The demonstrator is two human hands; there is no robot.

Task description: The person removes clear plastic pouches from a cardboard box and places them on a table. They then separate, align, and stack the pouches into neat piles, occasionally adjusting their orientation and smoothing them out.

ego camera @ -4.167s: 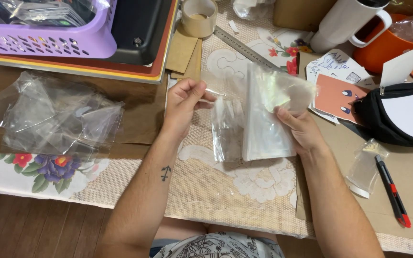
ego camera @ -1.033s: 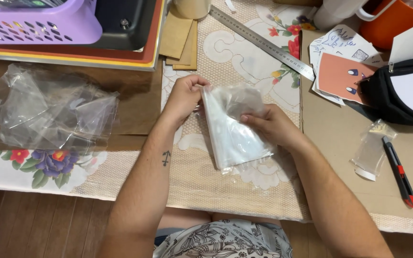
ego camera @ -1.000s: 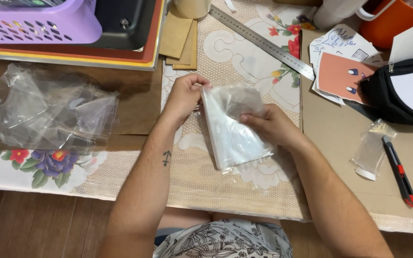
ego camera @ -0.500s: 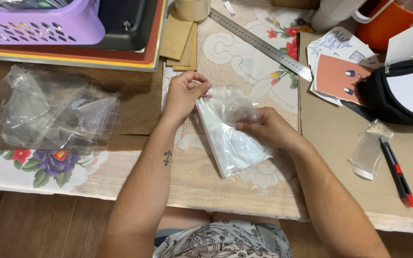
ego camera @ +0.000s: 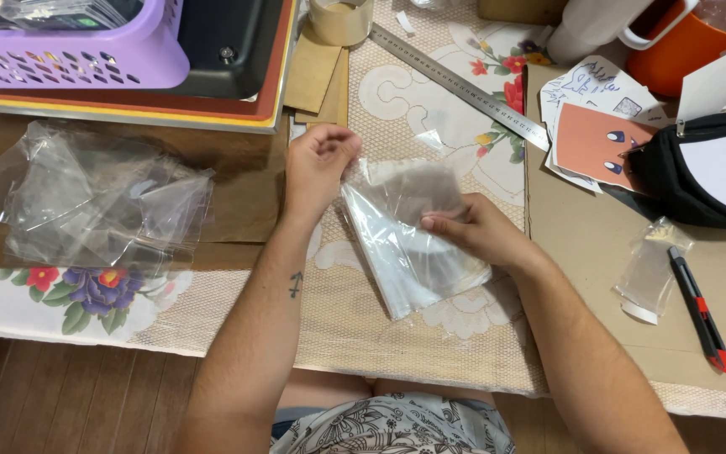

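Head view, centre of frame: both hands work on one small stack of clear plastic sleeve bags [ego camera: 413,244] lying on the lace tablecloth with flower print [ego camera: 430,101]. Left hand [ego camera: 319,164] is curled, fingertips pinching the stack's upper left corner. Right hand [ego camera: 472,231] lies flat over the right side, fingers pressing it down, thumb tucked under the edge.

Step in hand, judged: squaring up or peeling apart the sleeves at the pinched corner. Next move would call for a steady press from the right hand while the left lifts only one thin layer; the film is slippery and clings, so several may come up together.

Counts:
- loose pile of crumpled clear plastic bags [ego camera: 86,202], one pile, left of frame, exact number cannot tell
- long metal ruler [ego camera: 460,84], one, lying diagonally at upper centre
- roll of tan tape [ego camera: 342,18], one, top centre
- purple perforated plastic basket [ego camera: 69,55], one, upper left
- red and black utility knife [ego camera: 699,311], one, right edge
- small clear bag with a white tab [ego camera: 650,269], one, just beside the knife
- black zip pouch [ego camera: 707,168], one, upper right
- orange paper card with cartoon eyes [ego camera: 590,147], one, touching the pouch
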